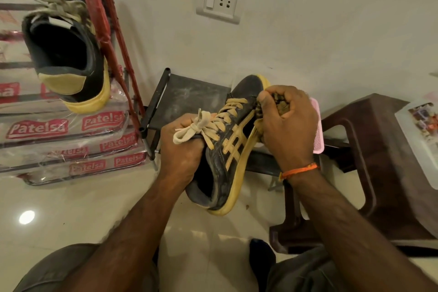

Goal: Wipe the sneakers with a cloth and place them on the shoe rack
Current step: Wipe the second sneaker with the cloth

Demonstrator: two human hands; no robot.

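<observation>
A black sneaker (227,149) with tan stripes, tan laces and a yellowed sole is held in the air at the centre, toe pointing away. My left hand (182,149) grips it at the tongue and collar, under the lace bow. My right hand (286,123) clutches a bunched brown patterned cloth (279,104) against the sneaker's right side near the toe. The matching second sneaker (68,54) stands on an upper shelf of the shoe rack (71,125) at the left, heel toward me.
The rack has red side rails and shelves wrapped in printed plastic. A low black metal stand (189,95) sits behind the held sneaker by the white wall. A brown plastic stool (379,161) is at the right, with a pink item (316,125) and a white container (424,140).
</observation>
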